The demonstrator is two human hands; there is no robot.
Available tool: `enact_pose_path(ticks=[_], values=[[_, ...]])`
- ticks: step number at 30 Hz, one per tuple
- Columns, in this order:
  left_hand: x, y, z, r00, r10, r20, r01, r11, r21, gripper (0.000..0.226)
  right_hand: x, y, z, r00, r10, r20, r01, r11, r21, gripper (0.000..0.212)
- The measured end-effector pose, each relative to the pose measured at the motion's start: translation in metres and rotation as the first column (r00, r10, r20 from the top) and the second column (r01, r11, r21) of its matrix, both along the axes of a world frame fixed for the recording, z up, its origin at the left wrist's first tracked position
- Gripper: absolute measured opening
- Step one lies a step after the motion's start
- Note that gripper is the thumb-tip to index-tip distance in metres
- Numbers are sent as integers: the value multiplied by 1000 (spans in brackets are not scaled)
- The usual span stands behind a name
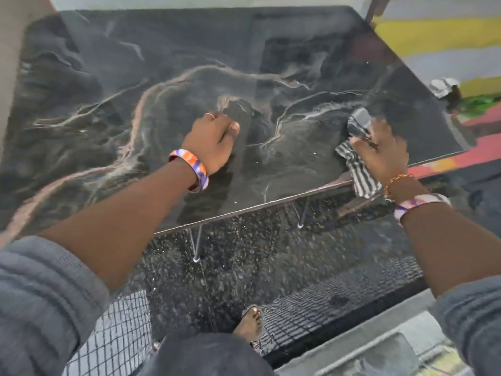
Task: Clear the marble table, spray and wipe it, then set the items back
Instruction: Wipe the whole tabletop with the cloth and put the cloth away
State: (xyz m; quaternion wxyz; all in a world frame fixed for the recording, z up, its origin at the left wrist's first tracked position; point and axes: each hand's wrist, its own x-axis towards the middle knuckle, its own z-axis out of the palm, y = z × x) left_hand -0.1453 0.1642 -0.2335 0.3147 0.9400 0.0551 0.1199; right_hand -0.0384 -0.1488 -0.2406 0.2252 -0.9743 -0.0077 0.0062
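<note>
Marble table (162,77) | right hand (385,150) spread, pressing striped cloth (357,164) | left hand (214,142) curled, holding nothing

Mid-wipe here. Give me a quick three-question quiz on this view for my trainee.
1. True or false: the cloth lies under the right hand.
2. How is the left hand set on the table? A) flat palm B) curled, knuckles down C) lifted off
3. Fill in: the cloth hangs over the table's ____ edge.

Key: 1 true; 2 B; 3 near
</note>
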Motion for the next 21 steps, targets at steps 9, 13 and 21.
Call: enact_pose_path(ticks=[9, 13, 21], values=[[-24, 43, -1, 997, 73, 35, -74, 997, 13, 34, -29, 45, -13, 970, 242, -8, -242, 965, -105, 55], [-44, 65, -5, 996, 93, 6, -94, 995, 15, 45, -71, 102, -16, 920, 390, 20, -390, 921, -21, 45], [-144, 157, -1, 983, 177, 55, -179, 983, 44, 35, -212, 277, -15, 713, 692, 113, -701, 707, 89, 42]])
